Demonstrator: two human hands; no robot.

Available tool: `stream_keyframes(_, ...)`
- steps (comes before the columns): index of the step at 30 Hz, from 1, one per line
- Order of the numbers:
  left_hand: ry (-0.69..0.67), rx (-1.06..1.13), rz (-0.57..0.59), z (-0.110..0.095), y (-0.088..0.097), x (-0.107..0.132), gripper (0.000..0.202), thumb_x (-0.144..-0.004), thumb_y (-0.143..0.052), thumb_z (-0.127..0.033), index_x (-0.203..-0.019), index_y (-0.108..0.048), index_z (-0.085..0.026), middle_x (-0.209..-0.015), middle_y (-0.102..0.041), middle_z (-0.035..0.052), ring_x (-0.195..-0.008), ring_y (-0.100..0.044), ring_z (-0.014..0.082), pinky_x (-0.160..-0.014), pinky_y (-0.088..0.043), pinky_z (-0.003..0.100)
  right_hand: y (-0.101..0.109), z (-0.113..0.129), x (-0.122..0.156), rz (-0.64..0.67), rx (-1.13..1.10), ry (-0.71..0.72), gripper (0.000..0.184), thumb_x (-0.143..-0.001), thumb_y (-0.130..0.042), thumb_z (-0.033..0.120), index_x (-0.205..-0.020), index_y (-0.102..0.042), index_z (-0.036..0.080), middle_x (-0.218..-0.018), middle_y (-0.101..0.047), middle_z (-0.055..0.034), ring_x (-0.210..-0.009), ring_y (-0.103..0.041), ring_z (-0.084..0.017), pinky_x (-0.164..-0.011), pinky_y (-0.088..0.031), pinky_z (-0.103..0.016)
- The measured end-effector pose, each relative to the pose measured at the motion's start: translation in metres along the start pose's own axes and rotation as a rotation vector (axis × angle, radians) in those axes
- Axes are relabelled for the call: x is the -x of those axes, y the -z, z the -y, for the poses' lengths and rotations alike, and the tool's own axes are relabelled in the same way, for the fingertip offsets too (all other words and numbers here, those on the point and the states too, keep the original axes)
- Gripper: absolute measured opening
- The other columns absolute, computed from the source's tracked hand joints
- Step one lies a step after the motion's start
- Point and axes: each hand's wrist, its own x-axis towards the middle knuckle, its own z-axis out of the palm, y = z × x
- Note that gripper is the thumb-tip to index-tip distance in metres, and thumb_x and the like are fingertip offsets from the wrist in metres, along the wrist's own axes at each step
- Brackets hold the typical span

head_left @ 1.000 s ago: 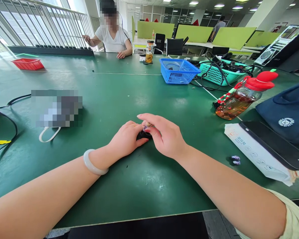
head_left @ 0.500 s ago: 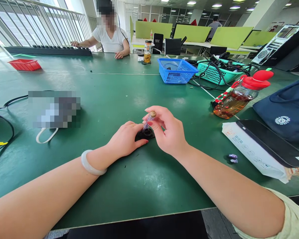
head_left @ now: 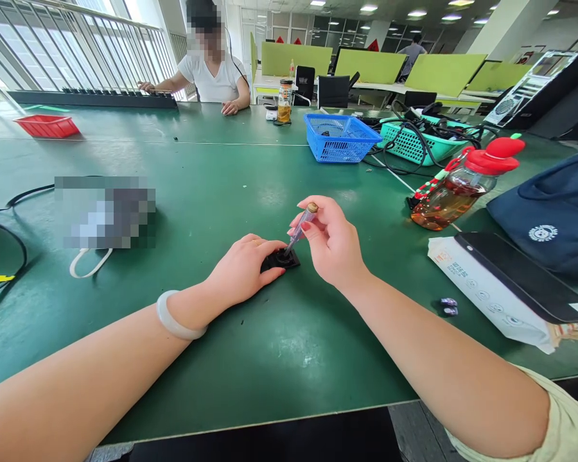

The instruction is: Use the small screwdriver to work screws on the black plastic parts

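My right hand [head_left: 334,247] pinches a small screwdriver [head_left: 298,232] with a clear purplish handle and a brownish-gold end cap. The tool leans, its cap up and to the right. Its tip meets a small black square part [head_left: 289,260] with a round middle, lying on the green table [head_left: 289,350]. From the left side, my left hand [head_left: 238,269] grips this part between thumb and fingers, covering its left portion. A pale bangle sits on the left wrist.
Two small purple pieces [head_left: 449,307] lie right, near a white packet [head_left: 491,295] and dark case [head_left: 515,276]. Beyond are a red-lidded bottle [head_left: 455,192], blue basket [head_left: 341,141], green basket [head_left: 409,144] with cables and red tray [head_left: 47,126]. A person [head_left: 216,77] sits opposite.
My right hand has shifted slightly right and away from me, tilting the screwdriver's cap rightward. More of the black part shows. My left hand stays on it.
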Motion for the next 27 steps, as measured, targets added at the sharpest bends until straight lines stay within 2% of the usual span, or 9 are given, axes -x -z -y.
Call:
stream_keyframes(3, -0.017, -0.011, -0.009, 0.000, 0.000, 0.000, 0.038, -0.089, -0.061, -0.038, -0.123, -0.063, -0.023, -0.107, -0.071, 0.0067, -0.103, -0.061, 0.0268, -0.097, -0.049, 0.043, 0.000, -0.005, -0.003, -0.026, -0.034, -0.063, 0.018, -0.094, -0.057, 0.037, -0.105, -0.053, 0.024, -0.084, -0.066, 0.0011, -0.073, -0.069, -0.013, -0.072, -0.061, -0.029)
stream_keyframes(6, -0.017, -0.020, -0.004, 0.000, 0.000, 0.000, 0.037, -0.089, -0.062, -0.037, -0.123, -0.063, -0.022, -0.106, -0.071, 0.0067, -0.102, -0.061, 0.0263, -0.096, -0.049, 0.042, 0.002, -0.006, -0.002, -0.043, -0.048, -0.084, 0.021, -0.094, -0.057, 0.039, -0.107, -0.053, 0.024, -0.086, -0.067, -0.0002, -0.075, -0.070, -0.014, -0.073, -0.062, -0.029)
stream_keyframes(11, -0.028, -0.012, -0.011, 0.000, 0.000, -0.001, 0.036, -0.089, -0.062, -0.038, -0.122, -0.064, -0.023, -0.104, -0.072, 0.0059, -0.101, -0.062, 0.0257, -0.096, -0.049, 0.042, 0.005, 0.006, 0.004, -0.116, -0.044, 0.077, 0.025, -0.098, -0.050, 0.038, -0.120, -0.049, 0.025, -0.092, -0.065, -0.0031, -0.080, -0.070, -0.016, -0.076, -0.062, -0.034)
stream_keyframes(16, -0.018, 0.005, -0.009, 0.000, 0.001, -0.001, 0.037, -0.089, -0.062, -0.037, -0.123, -0.064, -0.022, -0.104, -0.072, 0.0063, -0.101, -0.062, 0.0261, -0.096, -0.050, 0.043, 0.007, 0.012, 0.004, -0.046, -0.086, 0.176, 0.022, -0.100, -0.046, 0.034, -0.121, -0.048, 0.026, -0.087, -0.061, -0.0017, -0.074, -0.067, -0.015, -0.072, -0.061, -0.035)
stream_keyframes(27, -0.039, 0.000, -0.038, -0.002, 0.001, 0.001, 0.034, -0.093, -0.056, -0.035, -0.121, -0.066, -0.020, -0.111, -0.072, 0.0068, -0.103, -0.063, 0.0252, -0.097, -0.051, 0.042, 0.006, 0.010, 0.002, -0.015, -0.104, 0.134, 0.022, -0.101, -0.045, 0.037, -0.120, -0.046, 0.027, -0.087, -0.059, -0.0008, -0.075, -0.065, -0.015, -0.073, -0.060, -0.036)
